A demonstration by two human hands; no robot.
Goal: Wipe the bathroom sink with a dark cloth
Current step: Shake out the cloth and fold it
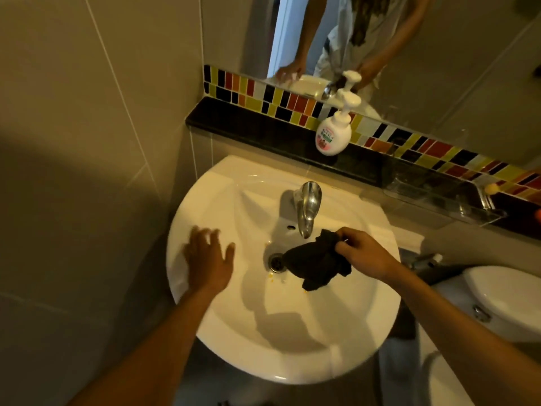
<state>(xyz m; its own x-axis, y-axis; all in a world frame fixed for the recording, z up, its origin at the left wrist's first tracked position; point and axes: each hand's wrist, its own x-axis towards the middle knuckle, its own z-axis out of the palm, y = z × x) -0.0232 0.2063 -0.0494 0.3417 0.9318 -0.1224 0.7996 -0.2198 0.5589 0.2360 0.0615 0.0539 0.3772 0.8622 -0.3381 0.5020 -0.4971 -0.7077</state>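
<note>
A white round sink fills the middle of the head view, with a chrome tap at its back and a metal drain in the bowl. My right hand pinches the top of a dark cloth. The cloth hangs bunched over the bowl just right of the drain, below the tap's spout. My left hand hovers over the sink's left rim with fingers spread and nothing in it. Small orange specks lie on the bowl near the drain.
A white pump soap bottle stands on a black ledge behind the sink, under a multicoloured tile strip and a mirror. A clear tray sits on the ledge to the right. A white toilet tank is at the right; a beige wall at the left.
</note>
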